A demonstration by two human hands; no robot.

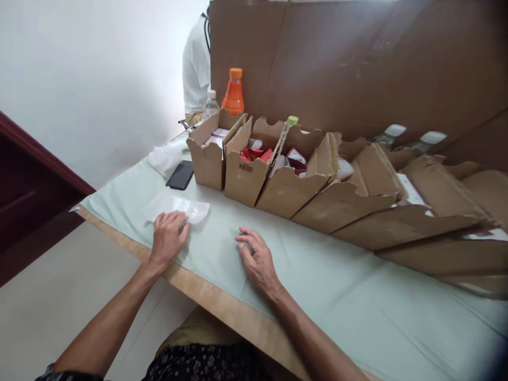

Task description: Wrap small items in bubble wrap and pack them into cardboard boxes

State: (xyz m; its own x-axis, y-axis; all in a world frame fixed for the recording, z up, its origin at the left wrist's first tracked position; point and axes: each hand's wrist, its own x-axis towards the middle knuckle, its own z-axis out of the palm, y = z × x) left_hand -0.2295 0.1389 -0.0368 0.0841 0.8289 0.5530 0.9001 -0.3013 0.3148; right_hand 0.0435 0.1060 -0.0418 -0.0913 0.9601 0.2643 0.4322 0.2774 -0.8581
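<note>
My left hand (169,238) lies on the near edge of a clear plastic bag (180,207) that rests flat on the pale green table cover (325,296); its fingers are curled a little onto the bag. My right hand (257,256) rests palm down on the bare cover a short way to the right, fingers stretched out and holding nothing. Behind both hands runs a row of open cardboard boxes (246,172), some with red and white packets (256,154) inside.
A black phone (180,175) and a crumpled white bag (166,157) lie at the table's left end. An orange bottle (233,92) and a small clear bottle (210,104) stand behind the boxes. A tall cardboard sheet (357,63) walls the back. A person in white (196,66) stands beyond.
</note>
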